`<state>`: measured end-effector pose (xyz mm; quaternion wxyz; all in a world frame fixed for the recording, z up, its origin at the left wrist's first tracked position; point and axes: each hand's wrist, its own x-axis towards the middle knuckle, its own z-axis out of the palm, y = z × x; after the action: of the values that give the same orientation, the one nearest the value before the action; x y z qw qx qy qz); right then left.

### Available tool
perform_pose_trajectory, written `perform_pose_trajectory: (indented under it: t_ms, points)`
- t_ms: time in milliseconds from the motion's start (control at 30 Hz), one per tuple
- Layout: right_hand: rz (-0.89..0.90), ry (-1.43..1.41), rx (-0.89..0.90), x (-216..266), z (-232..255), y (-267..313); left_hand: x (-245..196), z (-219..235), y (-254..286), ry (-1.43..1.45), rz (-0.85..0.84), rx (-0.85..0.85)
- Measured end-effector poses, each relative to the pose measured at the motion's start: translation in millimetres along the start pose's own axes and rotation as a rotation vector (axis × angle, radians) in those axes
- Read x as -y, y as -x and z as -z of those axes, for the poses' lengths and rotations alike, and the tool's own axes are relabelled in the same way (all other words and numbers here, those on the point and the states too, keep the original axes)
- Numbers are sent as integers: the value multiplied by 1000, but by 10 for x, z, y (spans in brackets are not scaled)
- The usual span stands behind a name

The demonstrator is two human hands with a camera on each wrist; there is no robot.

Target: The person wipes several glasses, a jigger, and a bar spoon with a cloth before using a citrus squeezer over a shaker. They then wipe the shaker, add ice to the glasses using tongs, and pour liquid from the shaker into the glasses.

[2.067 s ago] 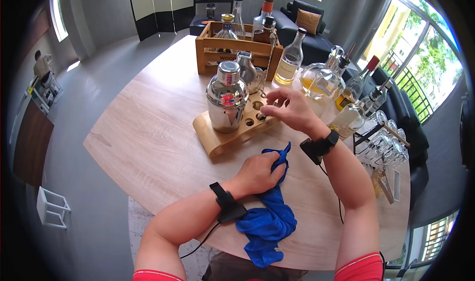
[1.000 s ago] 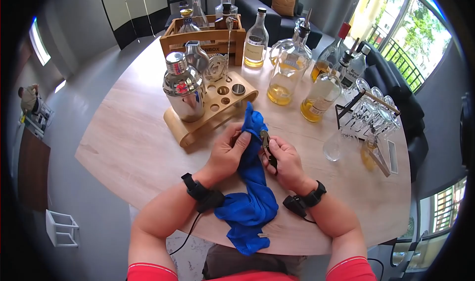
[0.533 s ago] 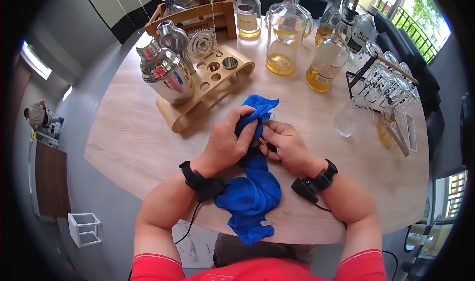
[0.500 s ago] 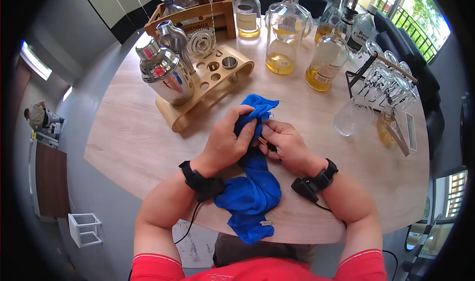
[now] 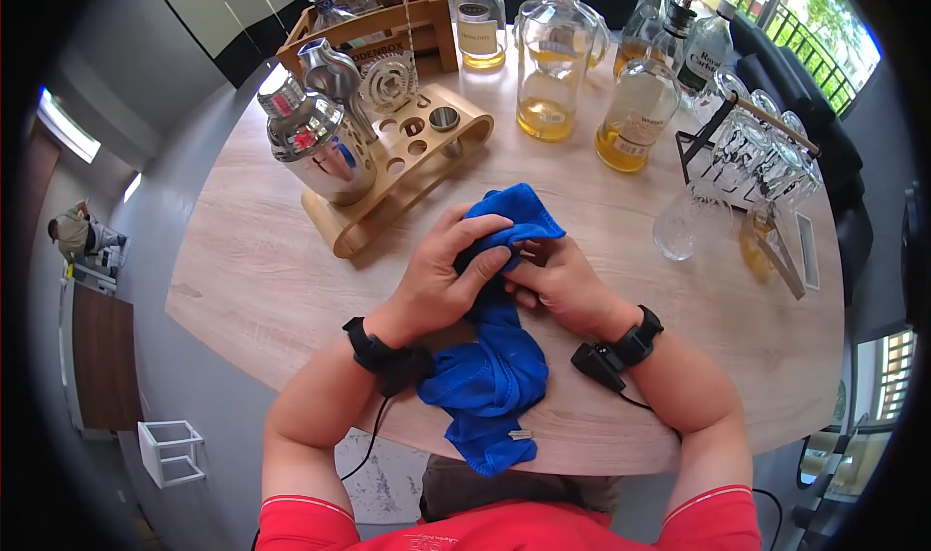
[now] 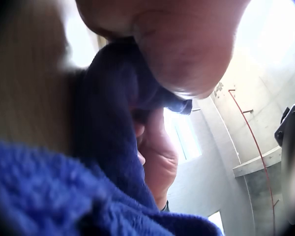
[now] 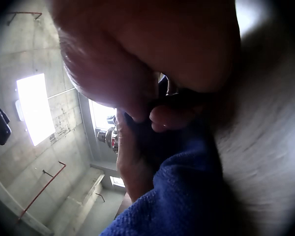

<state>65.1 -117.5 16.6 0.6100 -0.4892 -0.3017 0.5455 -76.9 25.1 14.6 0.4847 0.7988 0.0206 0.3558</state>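
Note:
My left hand (image 5: 436, 270) grips the upper end of a blue cloth (image 5: 495, 367), thumb on the near side and fingers folded over it. Opposite it, my right hand (image 5: 572, 284) pinches a dark waiter's corkscrew that the cloth and fingers now almost wholly cover. The cloth's lower part lies crumpled on the table near its front edge. In the left wrist view the cloth (image 6: 108, 103) wraps up under the left thumb, the right fingers just beyond. The right wrist view has the right fingertips pressed against the cloth (image 7: 182, 182), in shadow.
A wooden stand (image 5: 339, 223) holds a steel shaker (image 5: 325, 153), a strainer (image 5: 390, 83) and a jigger (image 5: 444, 118). Behind are a wooden crate (image 5: 427, 42) and several bottles, one of whisky (image 5: 635, 114). Right stands a rack of glasses (image 5: 756, 153) beside a clear glass (image 5: 679, 226).
My right hand took the corkscrew from the stand and brought it to the cloth in my left hand. The cloth's top has since folded over it, and the head view has tipped downward.

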Motion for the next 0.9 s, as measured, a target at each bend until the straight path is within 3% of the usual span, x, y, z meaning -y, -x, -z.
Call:
perform_pose_trajectory:
  t_ms: [133,200,367,467,533,600,900]
  points:
    - [-20,25,-1,-59,1,-6,-105,22,-3,-181,135,81]
    - [16,-9,7,-58,-27,-5,-117,-11,6,-94,225,-25]
    - [58,37,4,-86,13,-17,-115,-18,-11,-156,260,-214]
    - [85,7,-2,-99,30,-24,-48,48,-8,57,390,-173]
    - [109,-18,4,-141,44,-52,-21,31,8,54,349,-108]
    - [132,-43,11,-155,47,-56,-73,-9,28,-60,260,68]
    - [91,-46,-17,-84,9,-30,-121,14,5,-32,308,32]
